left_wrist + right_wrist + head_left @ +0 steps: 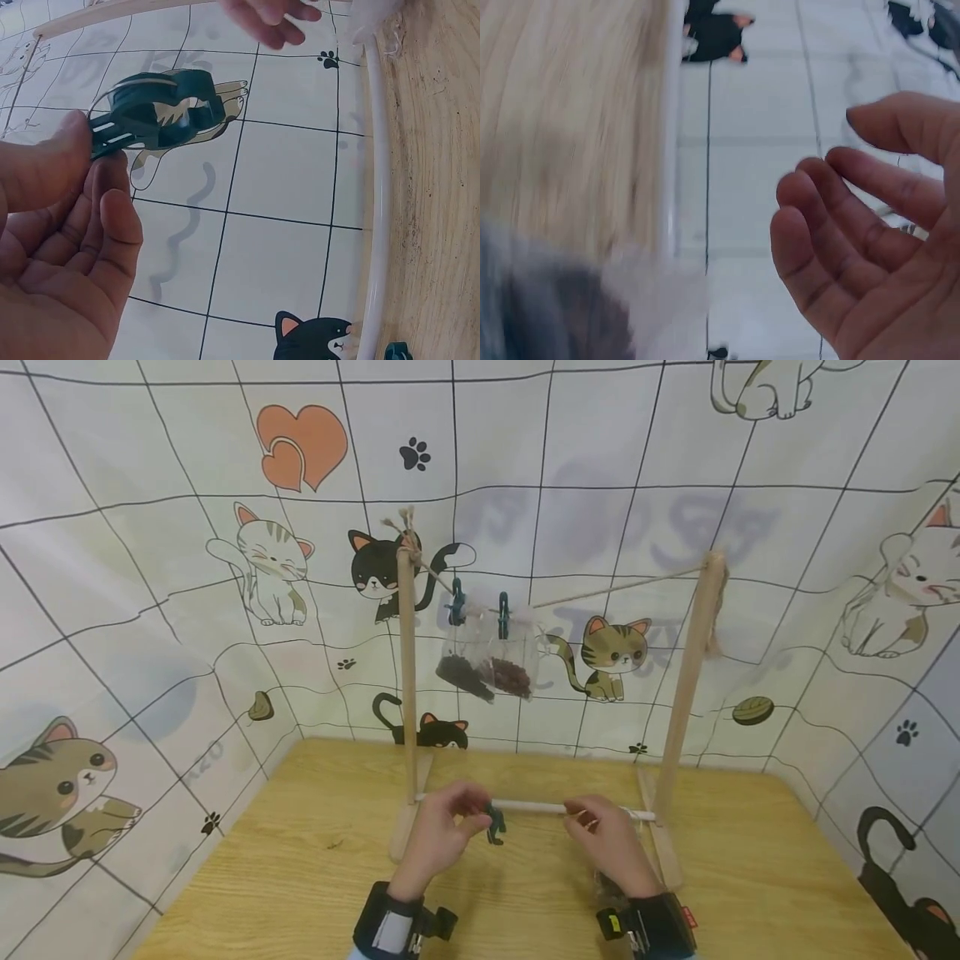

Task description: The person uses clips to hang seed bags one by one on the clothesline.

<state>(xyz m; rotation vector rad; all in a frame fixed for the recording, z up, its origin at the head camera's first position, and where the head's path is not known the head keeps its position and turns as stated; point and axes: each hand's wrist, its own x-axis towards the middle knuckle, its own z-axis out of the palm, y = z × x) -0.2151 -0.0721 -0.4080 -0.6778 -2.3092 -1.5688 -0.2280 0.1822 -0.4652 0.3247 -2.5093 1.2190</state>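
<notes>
Between thumb and fingers, my left hand (442,828) pinches a dark green clothespin (495,824) by its handles. In the left wrist view this clothespin (161,112) points its toothed end away from the palm. My right hand (603,839) hovers to the right of it, fingers relaxed and slightly bent. Nothing lies between the fingers of the right hand (862,225) in the right wrist view. Below the right wrist is a clear bag (609,887) with dark contents, partly hidden by the forearm.
A wooden frame (686,693) with a white crossbar (525,807) stands on the wooden table (300,827). On its sagging string (622,586), green clothespins (503,614) hold two clear bags, one with black bits (463,677), one with reddish bits (508,677). Another green clothespin (399,351) lies on the table.
</notes>
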